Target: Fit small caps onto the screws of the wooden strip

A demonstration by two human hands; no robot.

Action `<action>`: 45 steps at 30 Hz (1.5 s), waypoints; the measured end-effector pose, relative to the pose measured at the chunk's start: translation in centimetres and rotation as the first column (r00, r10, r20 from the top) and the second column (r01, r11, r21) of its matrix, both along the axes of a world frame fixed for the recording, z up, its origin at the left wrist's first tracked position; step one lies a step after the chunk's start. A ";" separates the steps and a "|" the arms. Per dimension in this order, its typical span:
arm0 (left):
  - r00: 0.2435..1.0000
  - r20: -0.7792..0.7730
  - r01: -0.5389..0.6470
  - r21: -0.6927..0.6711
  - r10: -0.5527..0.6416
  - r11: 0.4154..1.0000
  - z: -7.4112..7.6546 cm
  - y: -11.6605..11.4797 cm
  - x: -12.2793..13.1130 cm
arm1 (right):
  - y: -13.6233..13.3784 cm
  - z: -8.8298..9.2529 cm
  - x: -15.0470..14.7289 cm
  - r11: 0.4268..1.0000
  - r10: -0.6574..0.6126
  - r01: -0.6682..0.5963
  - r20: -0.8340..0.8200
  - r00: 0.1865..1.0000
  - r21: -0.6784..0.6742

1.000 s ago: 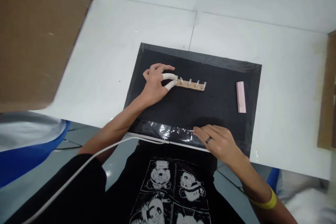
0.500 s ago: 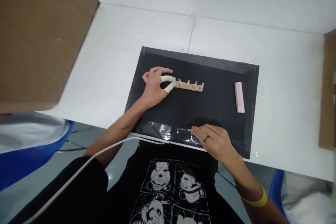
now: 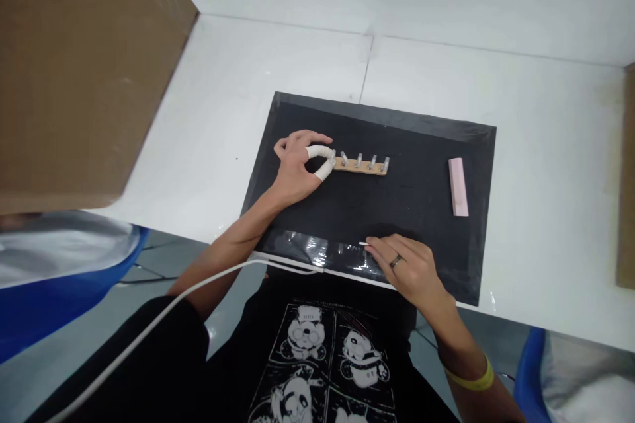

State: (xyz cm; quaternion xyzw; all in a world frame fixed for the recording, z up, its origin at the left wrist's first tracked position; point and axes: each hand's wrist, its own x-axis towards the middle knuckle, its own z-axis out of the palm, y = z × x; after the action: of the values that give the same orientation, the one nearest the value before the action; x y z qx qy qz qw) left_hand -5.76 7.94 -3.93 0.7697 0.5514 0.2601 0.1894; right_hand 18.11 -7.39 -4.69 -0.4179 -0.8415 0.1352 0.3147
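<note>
Left of the frame's centre, the left hand [image 3: 296, 170] pinches the left end of a wooden strip [image 3: 362, 166] between two white-taped fingertips [image 3: 320, 152], its other fingers curled. Pale and narrow, the strip carries a row of short metal pegs and runs rightward from that hand across the black mat [image 3: 397, 211]. Lower centre, the right hand [image 3: 409, 268] lies nearly flat, fingertips nipping a thin pin [image 3: 364, 244]. Both grips match half a second ago.

A pink block [image 3: 458, 186] lies near the right edge of a black mat [image 3: 421, 145] on the white desk [image 3: 223, 92]. Cardboard [image 3: 74, 66] stands at the left. A white cable [image 3: 163, 314] runs below the desk's edge, near a blue chair [image 3: 49, 304].
</note>
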 end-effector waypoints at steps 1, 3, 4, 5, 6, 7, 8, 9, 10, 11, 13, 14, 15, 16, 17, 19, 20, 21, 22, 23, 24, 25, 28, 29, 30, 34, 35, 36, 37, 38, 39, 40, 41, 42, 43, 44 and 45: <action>1.000 0.006 0.002 0.001 -0.002 1.000 0.0 0.0 0.0 | 0.0 0.0 0.0 1.000 -0.003 0.003 -0.005 1.000 -0.003; 1.000 0.023 -0.005 0.011 0.005 1.000 -0.1 0.0 0.0 | 0.0 0.0 -0.2 1.000 -0.015 0.015 -0.012 1.000 -0.005; 1.000 0.030 -0.009 0.015 0.008 1.000 -0.2 0.0 0.0 | 0.0 0.0 -0.2 1.000 -0.021 0.021 -0.013 1.000 -0.006; 0.999 0.033 -0.011 0.019 0.010 1.000 -0.2 0.0 0.0 | 0.0 0.0 -0.3 1.000 -0.029 0.029 -0.015 0.999 -0.007; 0.999 0.034 -0.011 0.020 0.010 1.000 -0.3 0.1 -0.1 | 0.0 0.0 -0.3 0.999 -0.037 0.037 -0.017 0.999 -0.007; 0.999 0.033 -0.009 0.020 0.008 1.000 -0.4 0.1 -0.1 | 0.0 0.0 -0.4 0.999 -0.044 0.044 -0.021 0.999 -0.005; 1.000 0.031 -0.006 0.018 0.005 1.000 -0.4 0.1 -0.1 | 0.0 0.0 -0.4 0.999 -0.051 0.051 -0.025 0.998 -0.001; 1.000 0.029 -0.002 0.015 0.002 1.000 -0.4 0.1 -0.1 | 0.0 0.0 -0.4 0.998 -0.055 0.055 -0.030 0.998 0.005; 1.000 0.027 0.001 0.010 -0.001 1.000 -0.4 0.2 -0.1 | 0.0 0.0 -0.4 0.998 -0.058 0.058 -0.034 0.998 0.011; 1.000 0.020 0.002 0.001 -0.002 1.000 -0.4 0.2 -0.1 | 0.0 0.0 -0.5 0.998 -0.058 0.059 -0.040 0.997 0.015; 1.000 -0.002 0.001 -0.019 -0.001 1.000 -0.3 0.2 -0.1 | 0.0 -0.1 -0.4 0.998 -0.058 0.058 -0.052 0.997 0.014; 1.000 -0.015 0.000 -0.028 0.000 1.000 -0.3 0.2 -0.2 | 0.0 -0.1 -0.4 0.998 -0.058 0.058 -0.057 0.997 0.010; 1.000 -0.026 -0.002 -0.033 0.001 0.999 -0.3 0.2 -0.2 | 0.0 -0.1 -0.4 0.998 -0.059 0.059 -0.060 0.996 0.003; 0.999 -0.035 -0.003 -0.036 0.002 0.999 -0.3 0.2 -0.2 | 0.0 -0.1 -0.4 0.998 -0.060 0.060 -0.063 0.996 -0.003; 0.999 -0.039 -0.003 -0.038 0.002 0.999 -0.4 0.2 -0.3 | 0.0 -0.1 -0.3 0.998 -0.061 0.061 -0.065 0.996 -0.007; 0.999 -0.039 -0.005 -0.044 0.004 0.999 -0.5 0.2 -0.3 | 0.0 -0.1 -0.3 0.998 -0.061 0.061 -0.071 0.996 -0.009; 0.999 -0.038 -0.009 -0.046 0.007 0.999 -0.6 0.2 -0.4 | -0.1 -0.1 -0.3 0.998 -0.061 0.060 -0.074 0.995 -0.010; 0.999 -0.037 -0.014 -0.048 0.012 0.999 -0.7 0.2 -0.4 | -0.1 -0.1 -0.3 0.998 -0.061 0.060 -0.077 0.995 -0.014; 0.999 -0.035 -0.017 -0.048 0.015 0.999 -0.7 0.2 -0.4 | -0.1 -0.1 -0.3 0.998 -0.062 0.060 -0.080 0.995 -0.021; 0.999 -0.034 -0.018 -0.045 0.016 0.999 -0.7 0.2 -0.4 | -0.1 -0.1 -0.3 0.998 -0.062 0.060 -0.084 0.995 -0.028; 0.999 -0.033 -0.014 -0.041 0.012 0.999 -0.6 0.2 -0.4 | -0.1 -0.1 -0.3 0.998 -0.063 0.060 -0.089 0.994 -0.034; 0.999 -0.033 -0.007 -0.037 0.006 0.999 -0.6 0.2 -0.4 | -0.1 -0.1 -0.3 0.997 -0.062 0.059 -0.094 0.994 -0.040; 0.999 -0.035 0.014 -0.027 -0.015 1.000 -0.2 0.1 -0.4 | -0.1 -0.1 -0.2 0.997 -0.065 0.060 -0.100 0.993 -0.053; 0.999 -0.034 0.017 -0.023 -0.018 1.000 -0.1 0.1 -0.4 | -0.1 -0.1 -0.2 0.997 -0.066 0.061 -0.099 0.993 -0.055; 0.999 -0.031 0.016 -0.019 -0.017 1.000 -0.1 0.1 -0.4 | -0.1 -0.1 -0.2 0.996 -0.068 0.062 -0.097 0.993 -0.058; 1.000 -0.011 0.018 0.010 -0.018 1.000 -0.1 0.1 -0.5 | -0.1 -0.2 -0.2 0.996 -0.071 0.065 -0.103 0.992 -0.060; 1.000 -0.015 0.019 0.010 -0.019 1.000 -0.1 0.1 -0.5 | -0.2 -0.2 -0.2 0.996 -0.073 0.066 -0.107 0.992 -0.063; 1.000 -0.024 0.018 0.005 -0.018 1.000 -0.2 0.1 -0.6 | -0.2 -0.2 -0.2 0.996 -0.074 0.067 -0.109 0.991 -0.067; 0.999 -0.035 0.017 -0.004 -0.017 1.000 -0.3 0.1 -0.6 | -0.2 -0.2 -0.2 0.995 -0.076 0.068 -0.111 0.991 -0.070; 0.999 -0.042 0.014 -0.013 -0.015 1.000 -0.4 0.2 -0.6 | -0.2 -0.2 -0.2 0.995 -0.076 0.068 -0.111 0.991 -0.075; 0.999 -0.041 0.013 -0.017 -0.014 1.000 -0.5 0.2 -0.6 | -0.2 -0.2 -0.2 0.995 -0.075 0.067 -0.109 0.991 -0.079; 0.999 -0.032 0.014 -0.018 -0.015 1.000 -0.6 0.2 -0.7 | -0.1 -0.1 -0.2 0.995 -0.073 0.065 -0.108 0.991 -0.080; 1.000 -0.019 0.016 -0.018 -0.016 1.000 -0.6 0.2 -0.7 | -0.1 -0.1 -0.2 0.995 -0.072 0.064 -0.106 0.992 -0.079; 1.000 -0.008 0.017 -0.018 -0.017 1.000 -0.7 0.2 -0.8 | -0.1 -0.1 -0.2 0.995 -0.071 0.063 -0.103 0.992 -0.078; 1.000 -0.003 0.019 -0.022 -0.019 1.000 -0.7 0.2 -0.8 | -0.1 -0.1 -0.2 0.995 -0.072 0.064 -0.100 0.992 -0.078; 1.000 -0.004 0.025 -0.032 -0.025 0.999 -0.7 0.3 -0.9 | -0.1 -0.1 -0.2 0.995 -0.074 0.067 -0.099 0.992 -0.079; 0.999 -0.008 0.036 -0.045 -0.036 0.998 -0.6 0.3 -1.0 | -0.1 -0.1 -0.2 0.994 -0.078 0.070 -0.100 0.992 -0.081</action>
State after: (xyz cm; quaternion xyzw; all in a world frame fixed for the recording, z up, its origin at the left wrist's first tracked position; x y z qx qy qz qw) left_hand -6.71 8.23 -4.53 0.7761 0.5441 0.2409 0.2089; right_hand 17.91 -7.50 -4.77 -0.4532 -0.8021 0.1770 0.3463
